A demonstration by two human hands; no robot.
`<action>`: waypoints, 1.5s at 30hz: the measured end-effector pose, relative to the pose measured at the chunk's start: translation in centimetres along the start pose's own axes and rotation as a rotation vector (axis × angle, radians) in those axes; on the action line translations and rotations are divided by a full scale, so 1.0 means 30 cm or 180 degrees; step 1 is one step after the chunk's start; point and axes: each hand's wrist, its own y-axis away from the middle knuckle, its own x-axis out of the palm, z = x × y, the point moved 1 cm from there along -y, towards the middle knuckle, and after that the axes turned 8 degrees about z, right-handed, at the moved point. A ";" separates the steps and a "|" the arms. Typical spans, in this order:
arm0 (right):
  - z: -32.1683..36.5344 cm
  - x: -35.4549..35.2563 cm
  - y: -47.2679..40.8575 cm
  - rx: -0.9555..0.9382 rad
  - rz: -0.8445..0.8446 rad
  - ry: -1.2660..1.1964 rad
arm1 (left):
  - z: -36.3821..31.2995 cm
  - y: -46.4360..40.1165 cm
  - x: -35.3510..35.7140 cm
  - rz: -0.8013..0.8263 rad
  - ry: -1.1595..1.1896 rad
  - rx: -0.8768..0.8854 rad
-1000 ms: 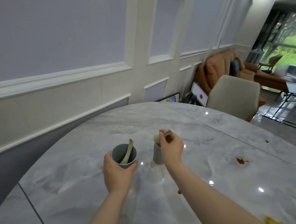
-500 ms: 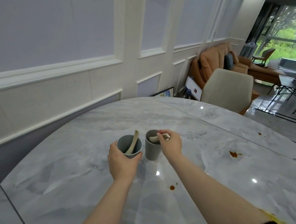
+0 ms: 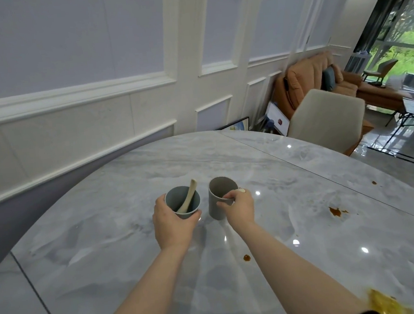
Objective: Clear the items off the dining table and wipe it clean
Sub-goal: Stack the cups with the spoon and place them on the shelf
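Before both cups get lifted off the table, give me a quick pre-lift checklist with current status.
1. Left hand grips the blue-grey cup: ok.
2. Spoon sits inside that cup: ok, though it leans over the rim.
3. Right hand has a full grip on the grey cup: not ok, fingers only at the rim.
4. Small pale item under the right hand's fingers secured: cannot tell.
5. Brown spills on the marble table left for wiping: ok.
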 end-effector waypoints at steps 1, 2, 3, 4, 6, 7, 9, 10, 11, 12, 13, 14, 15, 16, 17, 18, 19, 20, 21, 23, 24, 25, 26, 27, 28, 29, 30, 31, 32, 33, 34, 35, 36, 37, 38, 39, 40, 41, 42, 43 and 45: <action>0.002 0.004 0.008 -0.0034 -0.0005 -0.0028 | 0.003 0.005 -0.006 -0.0010 -0.0002 -0.0023; 0.005 0.006 0.015 -0.0071 -0.0013 -0.0042 | 0.005 0.009 -0.012 -0.0028 0.0003 -0.0051; 0.007 0.008 0.028 -0.0110 -0.0018 -0.0044 | 0.004 0.018 -0.019 -0.0047 0.0006 -0.0080; 0.007 0.011 0.037 -0.0144 -0.0022 -0.0038 | 0.001 0.026 -0.026 -0.0071 0.0007 -0.0103; 0.011 0.010 0.063 -0.0222 -0.0027 -0.0046 | -0.010 0.048 -0.039 -0.0109 0.0007 -0.0102; 0.015 0.007 0.077 -0.0255 -0.0014 -0.0072 | -0.017 0.059 -0.048 -0.0123 0.0016 -0.0091; 0.030 -0.005 0.107 -0.0330 0.0020 -0.0143 | -0.036 0.085 -0.069 -0.0165 0.0053 -0.0097; 0.042 -0.018 0.128 -0.0377 0.0052 -0.0171 | -0.049 0.102 -0.083 -0.0197 0.0064 -0.0097; 0.053 -0.030 0.146 -0.0440 0.0092 -0.0173 | -0.060 0.117 -0.094 -0.0229 0.0073 -0.0081; 0.069 -0.050 0.175 -0.0510 0.0137 -0.0159 | -0.080 0.144 -0.111 -0.0267 0.0077 -0.0071; 0.083 -0.060 0.193 -0.0567 0.0177 -0.0137 | -0.091 0.159 -0.121 -0.0288 0.0074 -0.0068; 0.096 -0.072 0.214 -0.0610 0.0215 -0.0138 | -0.106 0.182 -0.134 -0.0314 0.0073 -0.0068; 0.113 -0.095 0.249 -0.0675 0.0245 -0.0162 | -0.129 0.220 -0.152 -0.0344 0.0079 -0.0044; 0.127 -0.116 0.280 -0.0725 0.0271 -0.0193 | -0.147 0.254 -0.167 -0.0366 0.0081 -0.0023; 0.140 -0.144 0.316 -0.0786 0.0306 -0.0239 | -0.172 0.298 -0.186 -0.0406 0.0073 0.0016; 0.158 -0.178 0.367 -0.0854 0.0357 -0.0269 | -0.202 0.357 -0.214 -0.0447 0.0078 0.0043; 0.172 -0.198 0.400 -0.0898 0.0392 -0.0304 | -0.216 0.391 -0.231 -0.0464 0.0079 0.0063; 0.184 -0.220 0.442 -0.0927 0.0442 -0.0321 | -0.229 0.434 -0.250 -0.0498 0.0076 0.0061; 0.196 -0.250 0.496 -0.0981 0.0500 -0.0357 | -0.250 0.491 -0.278 -0.0551 0.0087 0.0073; 0.207 -0.297 0.611 -0.1118 0.0585 -0.0341 | -0.278 0.615 -0.329 -0.0633 0.0086 0.0073; 0.214 -0.316 0.676 -0.1181 0.0645 -0.0318 | -0.290 0.684 -0.358 -0.0681 0.0085 0.0068; 0.218 -0.329 0.729 -0.1239 0.0700 -0.0313 | -0.295 0.740 -0.381 -0.0735 0.0077 0.0074; 0.225 -0.344 0.796 -0.1305 0.0790 -0.0311 | -0.301 0.812 -0.413 -0.0795 0.0070 0.0069; 0.229 -0.351 0.843 -0.1375 0.0859 -0.0306 | -0.303 0.866 -0.435 -0.0842 0.0054 0.0066; 0.242 -0.358 0.905 -0.1456 0.0959 -0.0305 | -0.308 0.931 -0.469 -0.0904 0.0043 0.0041; 0.256 -0.362 0.954 -0.1524 0.1039 -0.0305 | -0.310 0.983 -0.498 -0.0973 0.0036 0.0026; 0.274 -0.364 1.013 -0.1590 0.1148 -0.0326 | -0.311 1.043 -0.538 -0.1044 0.0035 -0.0006; 0.291 -0.364 1.061 -0.1652 0.1233 -0.0345 | -0.312 1.092 -0.574 -0.1112 0.0030 -0.0030; 0.317 -0.358 1.121 -0.1750 0.1327 -0.0359 | -0.310 1.147 -0.626 -0.1184 0.0036 -0.0049; 0.340 -0.349 1.172 -0.1841 0.1398 -0.0359 | -0.307 1.197 -0.671 -0.1249 0.0029 -0.0069; 0.365 -0.339 1.225 -0.1954 0.1481 -0.0357 | -0.300 1.245 -0.717 -0.1321 0.0036 -0.0087; 0.395 -0.324 1.293 -0.2044 0.1592 -0.0354 | -0.290 1.306 -0.777 -0.1403 0.0038 -0.0108; 0.419 -0.308 1.346 -0.2121 0.1673 -0.0368 | -0.282 1.353 -0.826 -0.1473 0.0058 -0.0107; 0.448 -0.288 1.409 -0.2188 0.1745 -0.0401 | -0.276 1.406 -0.883 -0.1560 0.0083 -0.0117; 0.477 -0.268 1.466 -0.2224 0.1807 -0.0452 | -0.273 1.453 -0.938 -0.1651 0.0110 -0.0108; 0.502 -0.253 1.518 -0.2262 0.1860 -0.0507 | -0.273 1.495 -0.986 -0.1739 0.0112 -0.0117; 0.541 -0.231 1.588 -0.2350 0.1949 -0.0546 | -0.271 1.547 -1.055 -0.1863 0.0104 -0.0109; 0.576 -0.211 1.660 -0.2437 0.2041 -0.0579 | -0.274 1.603 -1.125 -0.1967 0.0076 -0.0118; 0.602 -0.192 1.719 -0.2504 0.2097 -0.0627 | -0.276 1.649 -1.178 -0.2052 0.0052 -0.0120; 0.630 -0.168 1.789 -0.2555 0.2153 -0.0682 | -0.278 1.705 -1.240 -0.2134 0.0022 -0.0135; 0.679 -0.126 1.923 -0.2636 0.2233 -0.0759 | -0.279 1.811 -1.350 -0.2276 0.0021 -0.0141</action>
